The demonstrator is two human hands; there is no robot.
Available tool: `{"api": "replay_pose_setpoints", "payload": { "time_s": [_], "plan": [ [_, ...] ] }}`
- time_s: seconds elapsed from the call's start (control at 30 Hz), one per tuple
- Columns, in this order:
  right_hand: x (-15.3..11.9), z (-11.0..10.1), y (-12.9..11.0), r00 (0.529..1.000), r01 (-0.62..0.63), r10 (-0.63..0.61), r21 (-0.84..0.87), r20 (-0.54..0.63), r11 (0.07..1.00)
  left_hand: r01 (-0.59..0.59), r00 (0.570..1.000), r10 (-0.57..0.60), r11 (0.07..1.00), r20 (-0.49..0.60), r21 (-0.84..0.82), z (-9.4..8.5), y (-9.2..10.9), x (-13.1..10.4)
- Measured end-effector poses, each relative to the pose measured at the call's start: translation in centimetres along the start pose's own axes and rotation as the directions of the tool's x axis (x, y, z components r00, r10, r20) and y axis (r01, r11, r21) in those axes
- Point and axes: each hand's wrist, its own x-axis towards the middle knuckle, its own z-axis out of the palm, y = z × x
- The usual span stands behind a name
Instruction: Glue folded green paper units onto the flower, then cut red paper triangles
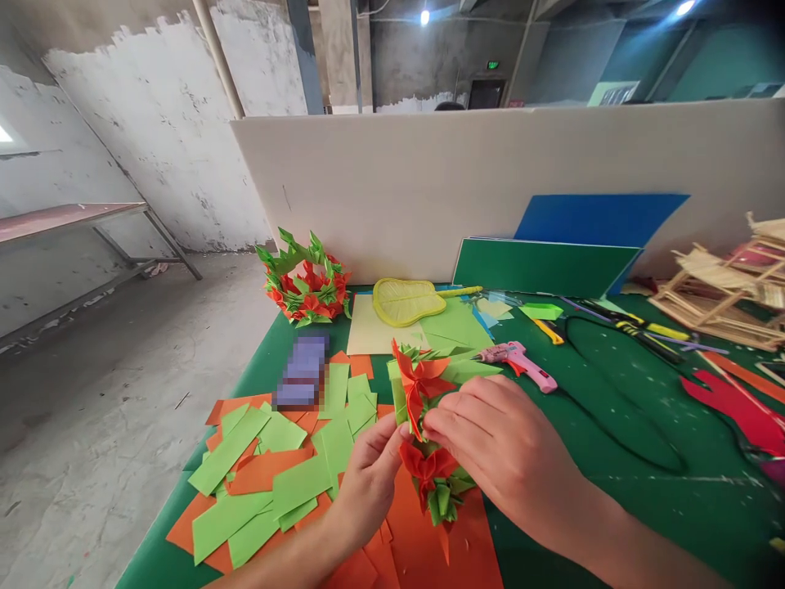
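Between my hands is an origami flower piece folded from orange and green paper. My left hand pinches its left edge between thumb and fingers. On the right side, my right hand has its fingers closed on the piece near the upper orange flower, and its fingertips are partly hidden. A second orange flower with green folds hangs below, over orange sheets. Loose green paper strips and orange ones lie in a heap beside my left hand.
A finished-looking origami ring stands at the back left, near a pixelated purple box-like object. Behind my right hand lies a pink glue gun with a black cord. A yellow fan-shaped item, a cutter and a wooden model are farther back.
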Motion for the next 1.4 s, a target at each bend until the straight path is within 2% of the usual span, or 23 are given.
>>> {"api": "replay_pose_setpoints", "payload": {
  "time_s": [0.17,0.5,0.67,0.83,1.03,1.17,1.4],
  "plan": [
    [0.1,0.2,0.0,1.0,0.006,-0.005,0.017,-0.018,1.0,-0.019,0.998,0.021,0.999,-0.054,0.036,-0.2,-0.1,0.1],
    [0.0,0.0,0.4,0.998,-0.019,0.014,0.075,0.056,0.997,0.012,0.998,-0.006,0.997,-0.067,0.078,-0.9,-1.1,0.1],
    [0.3,0.3,0.4,0.998,-0.035,0.03,0.089,0.062,0.995,0.02,0.998,-0.012,0.992,-0.065,0.123,-1.0,-0.9,0.0],
    [0.2,0.6,0.3,0.999,-0.025,0.02,0.097,0.048,0.995,-0.013,0.997,0.028,0.979,-0.068,0.205,-0.6,-0.6,0.0],
    [0.3,0.3,0.8,0.996,-0.038,0.019,0.209,0.091,0.977,-0.045,0.995,0.07,0.952,-0.072,0.304,-0.5,-0.7,-0.3],
    [0.2,0.5,1.3,0.998,-0.008,-0.009,0.252,0.065,0.968,-0.003,0.994,0.034,0.958,-0.102,0.285,-0.5,-0.9,-0.3],
    [0.0,0.6,0.7,1.0,-0.006,0.002,0.163,0.023,0.987,0.031,0.992,-0.001,0.971,-0.127,0.238,-0.5,-0.5,-0.1]
  ]
}}
